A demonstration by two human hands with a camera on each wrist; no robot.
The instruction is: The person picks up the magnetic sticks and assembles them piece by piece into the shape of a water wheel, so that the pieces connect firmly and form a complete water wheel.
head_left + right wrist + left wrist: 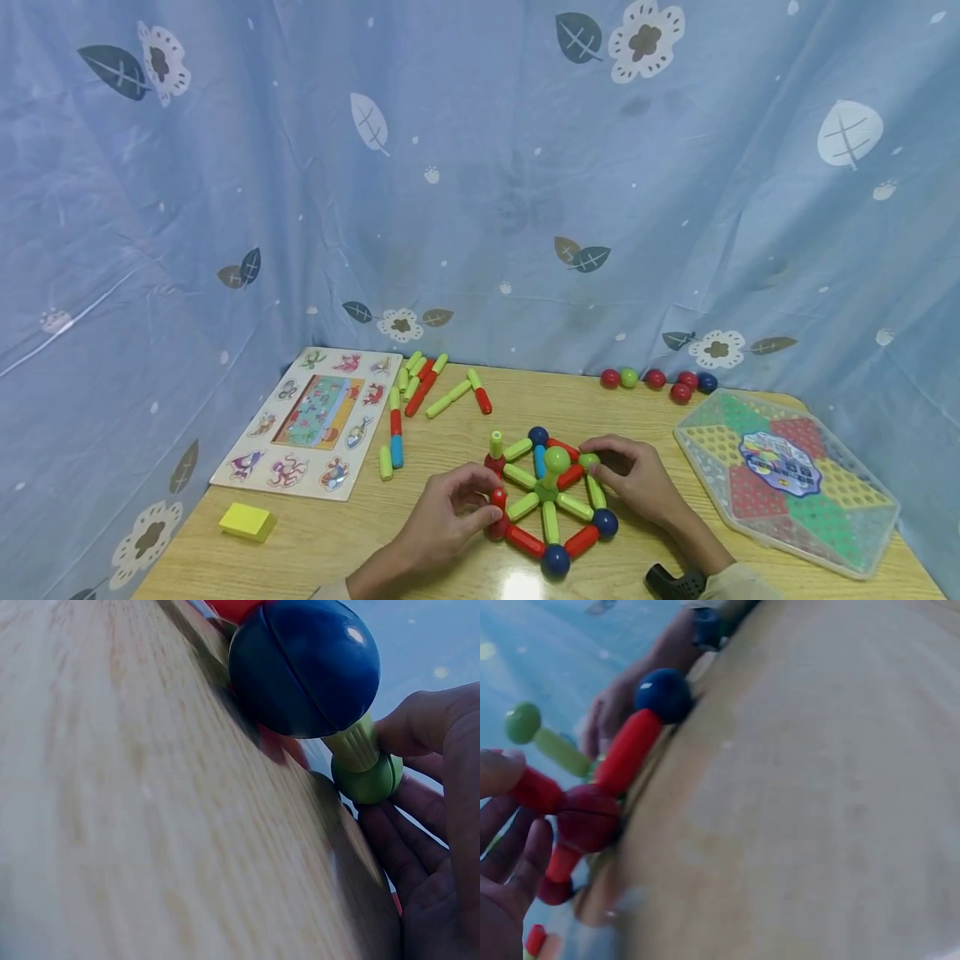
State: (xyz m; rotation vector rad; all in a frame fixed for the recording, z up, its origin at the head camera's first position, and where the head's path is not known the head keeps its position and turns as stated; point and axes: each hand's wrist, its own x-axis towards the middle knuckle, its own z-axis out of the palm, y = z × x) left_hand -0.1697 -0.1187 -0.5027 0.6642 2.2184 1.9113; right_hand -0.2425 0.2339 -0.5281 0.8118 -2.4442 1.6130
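Observation:
A wheel of magnetic rods and balls lies on the table, with green and red spokes round a green hub ball point(547, 491). Above the hub rises a short rod topped by a green ball point(557, 460). My left hand point(446, 512) pinches a red rod point(536, 790) that stands on a red ball point(589, 818) at the wheel's left. On the opposite side, my right hand point(636, 479) holds a green rim ball point(367, 780) between thumb and fingers. Blue balls point(556, 561) mark other rim corners. Another rod point(496, 442), green, stands upright on the back left red ball.
Loose rods point(424, 387) lie at the back left, beside a sea-animal puzzle board point(247, 467). A yellow block point(248, 522) sits front left. Spare balls point(656, 379) line the back. A hexagonal game box point(720, 492) stands right; a black object point(675, 583) is near the right wrist.

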